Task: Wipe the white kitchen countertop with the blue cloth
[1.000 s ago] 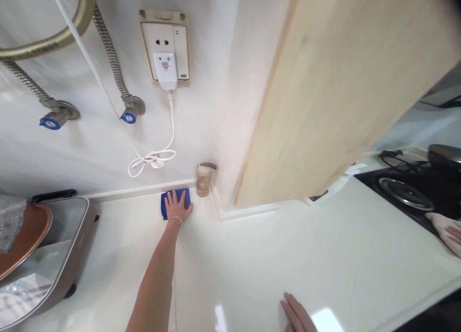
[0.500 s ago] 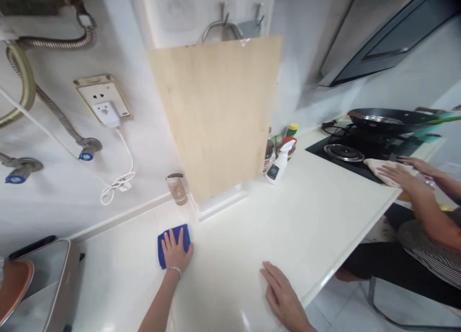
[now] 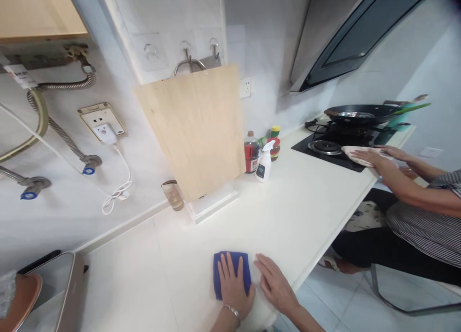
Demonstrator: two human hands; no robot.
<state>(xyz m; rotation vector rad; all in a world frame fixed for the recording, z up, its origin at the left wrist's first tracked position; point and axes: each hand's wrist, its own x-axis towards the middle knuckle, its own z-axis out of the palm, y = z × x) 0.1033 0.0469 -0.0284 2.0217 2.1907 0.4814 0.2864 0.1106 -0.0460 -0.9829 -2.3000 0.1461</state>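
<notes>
Head view. Cloth [image 3: 231, 267], blue, soft-napped, rectangular, lying flat near the front edge of glossy white countertop [image 3: 302, 212]. Left hand [image 3: 233, 289], bracelet at wrist, pressed palm-down on cloth, fingers spread, nothing clasped. Right hand [image 3: 275, 286] just beside, flat on bare counter, fingers extended, holding nothing. Cutting board [image 3: 196, 130], pale wood, rectangular, hung by metal handle from wall hooks. Small glass jar [image 3: 172, 196], brownish contents, dark lid, beside board's lower left corner. Spray bottle [image 3: 264, 163], white, dark label, writing unreadable. Sauce bottle [image 3: 251, 152], dark liquid, red label, beside it. Wok [image 3: 362, 113], black, round, on gas hob [image 3: 326, 148]. Co-worker's hand [image 3: 365, 155] on pale rag at hob edge. Wall socket [image 3: 102, 121], cream plate, white plug and cord.
</notes>
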